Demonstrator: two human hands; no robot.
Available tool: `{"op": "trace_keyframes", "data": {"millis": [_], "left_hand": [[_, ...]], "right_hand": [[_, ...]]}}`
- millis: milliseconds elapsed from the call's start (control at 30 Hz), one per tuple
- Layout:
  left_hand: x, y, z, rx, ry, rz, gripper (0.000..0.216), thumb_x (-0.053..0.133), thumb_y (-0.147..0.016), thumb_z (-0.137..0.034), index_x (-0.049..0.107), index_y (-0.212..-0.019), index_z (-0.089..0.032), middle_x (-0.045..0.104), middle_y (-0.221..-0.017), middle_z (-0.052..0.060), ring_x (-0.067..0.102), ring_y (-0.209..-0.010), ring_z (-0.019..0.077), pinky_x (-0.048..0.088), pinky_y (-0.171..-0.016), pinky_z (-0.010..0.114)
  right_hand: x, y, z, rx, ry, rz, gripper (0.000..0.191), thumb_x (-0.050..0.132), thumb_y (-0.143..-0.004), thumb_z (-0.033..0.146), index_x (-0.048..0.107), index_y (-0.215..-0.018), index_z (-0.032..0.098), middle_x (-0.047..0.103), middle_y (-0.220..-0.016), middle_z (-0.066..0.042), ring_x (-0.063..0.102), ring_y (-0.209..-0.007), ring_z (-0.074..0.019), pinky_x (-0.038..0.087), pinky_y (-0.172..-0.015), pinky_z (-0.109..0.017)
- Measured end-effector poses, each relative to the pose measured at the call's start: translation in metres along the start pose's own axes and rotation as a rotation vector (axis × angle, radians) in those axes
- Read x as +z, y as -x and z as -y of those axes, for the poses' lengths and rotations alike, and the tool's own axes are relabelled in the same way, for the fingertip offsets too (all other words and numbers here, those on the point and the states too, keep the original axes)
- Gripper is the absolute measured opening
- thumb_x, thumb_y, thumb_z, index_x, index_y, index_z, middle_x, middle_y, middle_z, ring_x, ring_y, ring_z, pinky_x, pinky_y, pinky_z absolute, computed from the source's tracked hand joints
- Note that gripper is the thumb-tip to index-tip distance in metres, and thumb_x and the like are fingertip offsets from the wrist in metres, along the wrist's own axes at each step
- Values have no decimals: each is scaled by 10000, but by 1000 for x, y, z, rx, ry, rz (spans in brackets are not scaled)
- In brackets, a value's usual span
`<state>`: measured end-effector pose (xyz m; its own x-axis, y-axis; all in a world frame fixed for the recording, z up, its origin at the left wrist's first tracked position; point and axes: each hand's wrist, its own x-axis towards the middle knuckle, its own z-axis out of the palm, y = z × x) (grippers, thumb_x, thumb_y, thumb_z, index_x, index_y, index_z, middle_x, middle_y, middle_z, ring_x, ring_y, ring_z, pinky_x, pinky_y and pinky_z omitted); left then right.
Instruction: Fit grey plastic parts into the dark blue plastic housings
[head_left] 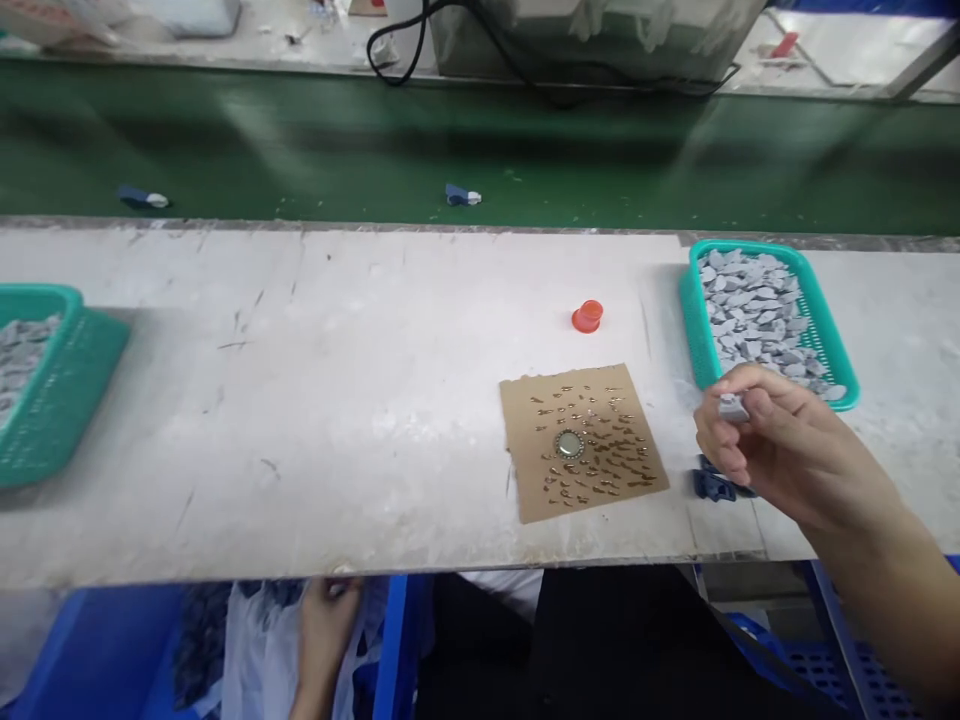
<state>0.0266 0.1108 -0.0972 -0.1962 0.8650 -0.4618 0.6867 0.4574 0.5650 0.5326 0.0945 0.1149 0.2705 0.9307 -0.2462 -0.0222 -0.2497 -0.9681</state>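
My right hand (772,445) hovers over the table's right side with its fingers closed on a small grey plastic part (733,407). It is just in front of a teal basket (694,320) filled with several grey parts (754,310). A few dark blue parts (712,485) lie on the table under that hand. To its left lies a brown cardboard square (585,440) scattered with several small gold metal clips around a round metal disc (570,445). My left hand (326,625) is below the table edge, down in a white plastic bag (255,640); its fingers are curled and mostly hidden.
A small orange cap (587,316) stands behind the cardboard. A second teal basket (52,385) of grey parts sits at the left edge. Behind the table runs a green conveyor belt (300,150) carrying two blue-and-white parts (463,196). Blue crates (847,650) stand under the table.
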Motion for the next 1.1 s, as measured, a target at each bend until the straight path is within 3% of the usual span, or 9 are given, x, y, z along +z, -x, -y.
{"op": "trace_keyframes", "data": {"millis": [167,300,367,467,533,667,800,933,1100], "left_hand": [[-64,56,-14,-228,328,-27,567,841,-691,-527,662,-1140,-231,750,-1219,84,720,-1167,341,626,-973,422],[-87,100,-70,-144,822,52,305,939,-655,-339,766,-899,-281,796,-1115,-2,683,-644,145,581,-515,220],[-74,107,-107,72,1017,212,194,913,-699,-297,787,-844,-315,804,-1061,-33,590,-479,89,484,-367,183],[-31,98,-167,337,1190,605,275,864,-775,-201,807,-1011,-329,744,-1298,-2,672,-557,71,578,-472,163],[3,90,-203,380,1260,701,335,880,-751,-145,806,-1018,-333,728,-1293,-12,692,-615,49,613,-576,147],[54,85,-251,295,1465,854,130,783,-907,-280,776,-1037,-281,771,-1160,14,745,-742,62,628,-690,138],[71,88,-264,127,1672,980,188,757,-938,-367,756,-1086,-251,797,-1122,34,763,-885,70,614,-802,126],[72,86,-260,80,1750,1020,306,886,-809,-282,757,-1082,-233,770,-1191,23,763,-827,67,615,-773,119],[65,83,-258,-129,1823,1049,209,875,-818,-242,722,-925,-146,728,-879,5,739,-692,82,577,-616,103]], "right_hand": [[7,4,-11,50,-27,109,209,746,-877,566,775,-989,392,552,-608,12,547,-513,-113,459,-453,-218],[12,3,-18,70,43,193,193,769,-881,442,791,-1056,362,571,-575,2,553,-492,-109,472,-455,-204],[17,2,-20,58,54,203,167,741,-902,436,795,-1042,364,642,-643,-23,598,-524,-125,493,-456,-213],[25,1,-21,36,47,187,188,728,-904,457,793,-1060,374,708,-763,-44,653,-593,-149,513,-459,-225],[29,1,-20,22,55,164,200,711,-919,432,768,-1106,388,678,-726,-18,637,-576,-143,506,-449,-224],[28,3,-21,-16,132,162,124,724,-921,391,740,-1038,350,617,-623,19,589,-526,-113,525,-485,-200],[22,7,-24,-74,396,204,202,717,-925,413,728,-1115,347,671,-636,18,655,-556,-134,585,-557,-203],[22,11,-28,-212,678,-1,165,758,-889,459,780,-1004,342,746,-825,16,693,-711,-112,541,-573,-166],[25,16,-35,-146,792,-162,341,814,-814,551,783,-1095,361,781,-976,10,738,-813,-163,559,-614,-260]]}}
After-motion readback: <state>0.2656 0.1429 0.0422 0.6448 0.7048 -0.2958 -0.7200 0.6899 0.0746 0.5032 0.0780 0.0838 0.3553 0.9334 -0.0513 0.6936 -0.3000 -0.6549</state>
